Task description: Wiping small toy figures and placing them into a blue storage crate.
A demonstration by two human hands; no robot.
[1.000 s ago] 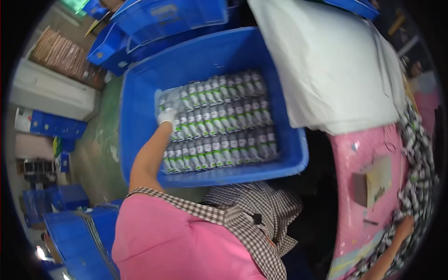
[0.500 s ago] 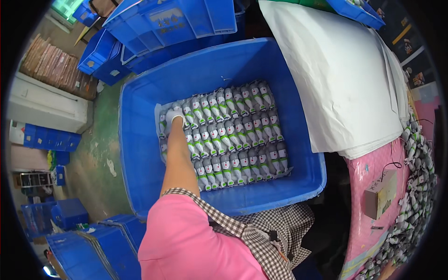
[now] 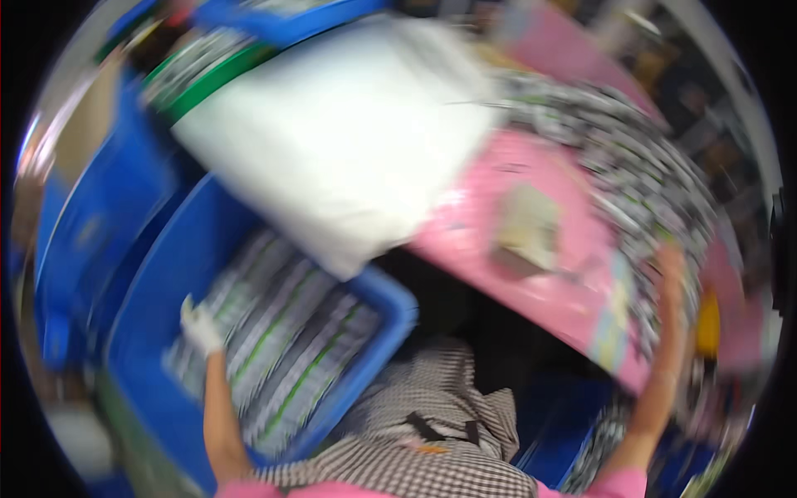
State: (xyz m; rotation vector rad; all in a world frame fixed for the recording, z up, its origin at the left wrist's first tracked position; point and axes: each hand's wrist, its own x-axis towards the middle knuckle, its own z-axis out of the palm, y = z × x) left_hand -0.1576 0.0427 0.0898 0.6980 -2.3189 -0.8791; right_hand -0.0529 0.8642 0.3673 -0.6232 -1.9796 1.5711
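In the head view my gloved left hand [image 3: 201, 328] is by rows of grey-and-white pieces [image 3: 286, 332] in a blue bin [image 3: 141, 340], my right hand [image 3: 667, 256] at a heap [image 3: 614, 178] on the pink table [image 3: 457, 207], their grip too blurred to tell.

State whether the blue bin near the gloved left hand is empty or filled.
Partly filled: blurred rows of grey, white and green items lie inside the bin, with its walls rising above them.
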